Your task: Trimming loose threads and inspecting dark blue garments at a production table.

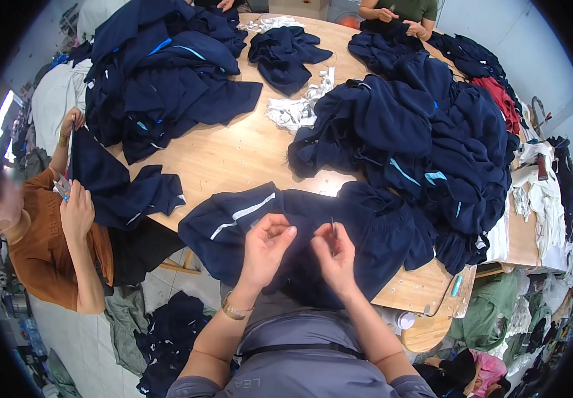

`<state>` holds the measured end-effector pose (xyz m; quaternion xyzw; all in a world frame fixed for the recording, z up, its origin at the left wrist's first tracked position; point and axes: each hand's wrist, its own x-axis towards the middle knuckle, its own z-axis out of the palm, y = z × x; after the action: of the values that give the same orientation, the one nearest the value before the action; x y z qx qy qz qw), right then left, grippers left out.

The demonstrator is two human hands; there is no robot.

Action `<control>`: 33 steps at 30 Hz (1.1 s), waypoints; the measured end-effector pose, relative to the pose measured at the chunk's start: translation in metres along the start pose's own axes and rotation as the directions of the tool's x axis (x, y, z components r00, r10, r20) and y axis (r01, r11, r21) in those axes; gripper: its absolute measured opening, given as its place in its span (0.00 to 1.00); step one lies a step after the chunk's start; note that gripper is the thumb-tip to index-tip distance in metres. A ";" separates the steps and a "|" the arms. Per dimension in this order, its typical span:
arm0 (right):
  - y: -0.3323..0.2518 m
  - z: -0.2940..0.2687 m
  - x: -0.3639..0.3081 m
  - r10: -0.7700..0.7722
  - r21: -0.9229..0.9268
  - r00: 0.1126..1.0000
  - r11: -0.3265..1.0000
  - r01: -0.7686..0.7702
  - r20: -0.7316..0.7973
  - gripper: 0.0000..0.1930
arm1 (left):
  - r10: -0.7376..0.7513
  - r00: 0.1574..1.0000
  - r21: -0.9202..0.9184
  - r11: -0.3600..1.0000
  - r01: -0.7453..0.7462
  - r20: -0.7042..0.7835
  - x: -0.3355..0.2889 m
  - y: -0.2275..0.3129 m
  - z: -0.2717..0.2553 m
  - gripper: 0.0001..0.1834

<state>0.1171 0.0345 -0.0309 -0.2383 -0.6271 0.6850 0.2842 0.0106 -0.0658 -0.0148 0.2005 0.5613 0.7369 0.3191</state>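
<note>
A navy garment (372, 232) with a gathered, elastic-looking waistband and white stripes lies across the near table edge and drapes over it toward me. My left hand (268, 249) is closed in a pinch on a fold of this garment, left of centre. A short way to the right, my right hand (337, 259) is closed around small dark thread snips (332, 229). Their thin tip points up from between thumb and fingers, and the rest is mostly hidden in the palm. A gap separates the two hands, with navy cloth beneath.
Big navy garment heaps stand at the far left (160, 79) and right (405, 126). White strips (296, 111) lie between them. On the left a co-worker (54, 245) holds snips and navy cloth; another person (399, 16) works across the table (233, 149). A turquoise-handled tool (457, 285) lies near the right edge.
</note>
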 end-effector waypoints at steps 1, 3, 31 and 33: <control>0.003 0.005 -0.004 -0.012 0.022 0.999 1.000 0.013 -0.044 0.13 | -0.103 0.993 -0.197 0.974 0.111 0.048 -0.003 -0.003 0.001 0.07; 0.003 0.011 -0.007 -0.084 -0.078 0.990 0.994 0.075 -0.114 0.20 | -0.209 0.970 -0.366 0.899 0.240 0.121 -0.006 -0.006 0.005 0.09; -0.043 -0.025 0.013 0.244 0.236 0.967 0.937 -0.256 0.079 0.07 | -0.091 0.955 -0.090 0.989 0.121 0.283 0.013 0.022 0.019 0.05; -0.042 -0.024 0.012 0.239 0.218 0.969 0.944 -0.248 0.067 0.07 | -0.083 0.957 -0.112 0.987 0.118 0.278 0.015 0.019 0.017 0.06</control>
<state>0.1284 0.0626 0.0086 -0.2664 -0.5169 0.7859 0.2101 0.0064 -0.0472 0.0069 0.2504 0.4733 0.7193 0.4426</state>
